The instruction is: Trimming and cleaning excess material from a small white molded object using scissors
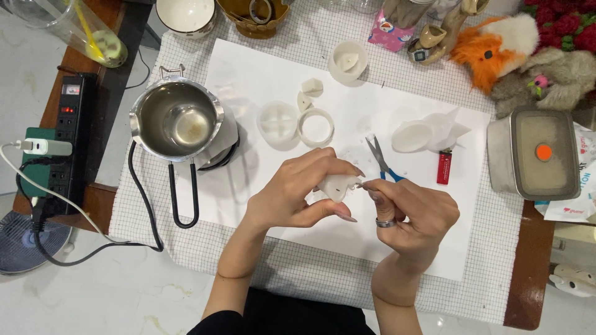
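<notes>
My left hand (298, 192) holds a small white wax piece (338, 186) above the white paper sheet (248, 74). My right hand (406, 214), with a ring on one finger, pinches something thin at the right edge of that piece; what it pinches is too small to tell. Blue-handled scissors (380, 160) lie on the paper just behind my right hand. A white ring-shaped mould part (315, 127) and a round translucent mould (277, 121) rest further back, with small white pieces (309, 90) near them.
A steel melting pot (177, 118) with a black loop handle sits on the left. A power strip (65, 133) is at the far left. A red lighter (444, 166), white moulds (428, 131), a white cup (347, 60), a metal lidded box (537, 152) and plush toys (521, 53) surround the sheet.
</notes>
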